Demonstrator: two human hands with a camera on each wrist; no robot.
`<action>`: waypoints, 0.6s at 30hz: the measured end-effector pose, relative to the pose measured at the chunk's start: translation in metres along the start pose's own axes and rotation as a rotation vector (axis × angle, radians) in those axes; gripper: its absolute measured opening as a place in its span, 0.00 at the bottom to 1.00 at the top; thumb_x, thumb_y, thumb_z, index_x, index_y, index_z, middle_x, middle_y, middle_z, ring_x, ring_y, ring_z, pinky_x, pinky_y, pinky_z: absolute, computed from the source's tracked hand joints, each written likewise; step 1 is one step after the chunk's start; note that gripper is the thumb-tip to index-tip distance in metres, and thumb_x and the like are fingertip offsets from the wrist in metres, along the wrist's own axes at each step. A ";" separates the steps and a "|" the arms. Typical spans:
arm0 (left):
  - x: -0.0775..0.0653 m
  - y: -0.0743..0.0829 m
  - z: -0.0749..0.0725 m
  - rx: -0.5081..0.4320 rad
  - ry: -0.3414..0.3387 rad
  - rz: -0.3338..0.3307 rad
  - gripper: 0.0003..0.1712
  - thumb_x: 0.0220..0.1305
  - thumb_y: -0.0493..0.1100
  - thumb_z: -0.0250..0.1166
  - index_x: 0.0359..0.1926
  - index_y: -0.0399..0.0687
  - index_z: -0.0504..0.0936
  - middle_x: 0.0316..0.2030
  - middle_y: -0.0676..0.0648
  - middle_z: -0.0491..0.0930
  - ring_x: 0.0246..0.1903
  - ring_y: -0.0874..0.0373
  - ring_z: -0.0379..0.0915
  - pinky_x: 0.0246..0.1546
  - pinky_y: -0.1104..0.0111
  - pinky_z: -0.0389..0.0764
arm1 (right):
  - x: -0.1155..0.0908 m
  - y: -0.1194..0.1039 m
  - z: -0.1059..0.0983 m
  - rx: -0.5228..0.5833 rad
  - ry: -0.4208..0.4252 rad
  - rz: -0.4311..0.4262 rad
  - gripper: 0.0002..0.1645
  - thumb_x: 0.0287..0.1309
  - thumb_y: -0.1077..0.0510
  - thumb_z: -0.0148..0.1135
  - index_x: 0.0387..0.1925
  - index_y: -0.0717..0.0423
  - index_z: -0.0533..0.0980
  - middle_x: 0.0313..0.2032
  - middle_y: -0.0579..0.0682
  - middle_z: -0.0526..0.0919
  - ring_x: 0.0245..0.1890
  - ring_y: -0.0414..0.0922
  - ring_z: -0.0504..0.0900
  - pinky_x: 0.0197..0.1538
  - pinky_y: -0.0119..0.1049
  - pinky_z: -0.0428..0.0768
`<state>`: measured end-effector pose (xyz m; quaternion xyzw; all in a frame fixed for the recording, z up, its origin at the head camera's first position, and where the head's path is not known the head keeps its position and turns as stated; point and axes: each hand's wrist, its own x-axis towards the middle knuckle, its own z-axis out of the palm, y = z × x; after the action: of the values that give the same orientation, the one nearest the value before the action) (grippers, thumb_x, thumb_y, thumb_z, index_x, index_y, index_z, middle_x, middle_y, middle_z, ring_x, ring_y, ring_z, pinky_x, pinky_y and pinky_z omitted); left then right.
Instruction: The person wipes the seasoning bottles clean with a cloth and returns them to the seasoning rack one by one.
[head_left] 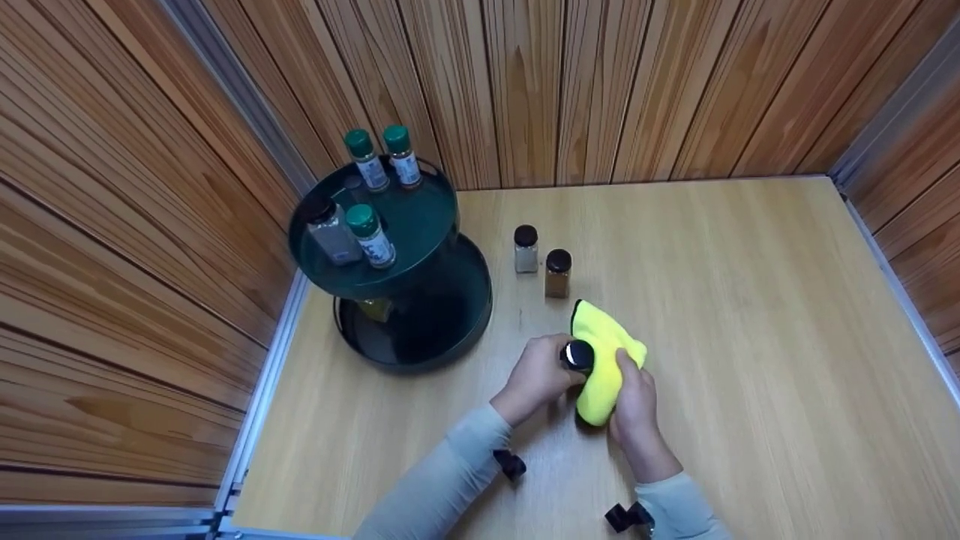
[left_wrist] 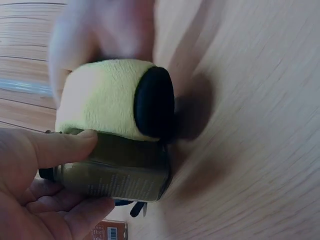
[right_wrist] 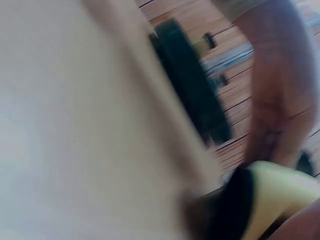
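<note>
My left hand [head_left: 534, 379] grips a spice jar [left_wrist: 120, 175] with a black cap [head_left: 578, 355]. In the left wrist view the thumb lies along one side of the glass and the fingers go round the other; small print shows on the jar's face. A folded bright yellow cloth [head_left: 606, 346] with black edging lies against the jar, held by my right hand [head_left: 637, 409], whose thumb presses on it. In the right wrist view that cloth [right_wrist: 280, 190] appears at the lower right, blurred. Most of the right fingers are hidden behind the cloth.
Two black-capped spice jars [head_left: 557, 274] stand on the wooden table [head_left: 750, 337] beyond the cloth. At the left is a dark green two-tier round rack [head_left: 420, 232]; its upper tier carries green-capped jars [head_left: 370, 236] and a dark-capped one [head_left: 334, 232]. Wood-panelled walls [head_left: 525, 90] enclose the table.
</note>
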<state>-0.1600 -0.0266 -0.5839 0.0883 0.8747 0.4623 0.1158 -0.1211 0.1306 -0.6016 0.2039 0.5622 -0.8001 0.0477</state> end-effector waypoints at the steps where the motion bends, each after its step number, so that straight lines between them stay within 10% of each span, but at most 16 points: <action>1: 0.000 0.000 0.000 -0.002 0.003 0.010 0.23 0.48 0.30 0.77 0.48 0.44 0.86 0.42 0.47 0.88 0.40 0.64 0.79 0.48 0.70 0.80 | -0.002 -0.004 0.001 0.019 -0.009 -0.021 0.27 0.79 0.42 0.45 0.58 0.61 0.70 0.39 0.43 0.83 0.39 0.39 0.81 0.45 0.33 0.80; 6: -0.001 0.000 0.000 -0.006 0.025 0.047 0.20 0.46 0.29 0.76 0.42 0.47 0.86 0.38 0.48 0.88 0.36 0.66 0.76 0.44 0.71 0.79 | -0.009 -0.016 0.005 0.057 -0.036 -0.108 0.29 0.77 0.41 0.48 0.56 0.64 0.70 0.38 0.47 0.82 0.37 0.41 0.82 0.42 0.35 0.82; 18: -0.001 0.000 0.000 -0.016 -0.006 0.007 0.20 0.48 0.27 0.76 0.43 0.49 0.86 0.39 0.47 0.88 0.36 0.64 0.77 0.46 0.70 0.79 | -0.014 -0.018 0.006 0.079 -0.013 0.048 0.29 0.78 0.40 0.46 0.64 0.56 0.65 0.53 0.47 0.77 0.52 0.41 0.78 0.56 0.34 0.78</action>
<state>-0.1592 -0.0270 -0.5837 0.0918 0.8702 0.4695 0.1175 -0.1152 0.1290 -0.5785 0.2136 0.5250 -0.8215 0.0624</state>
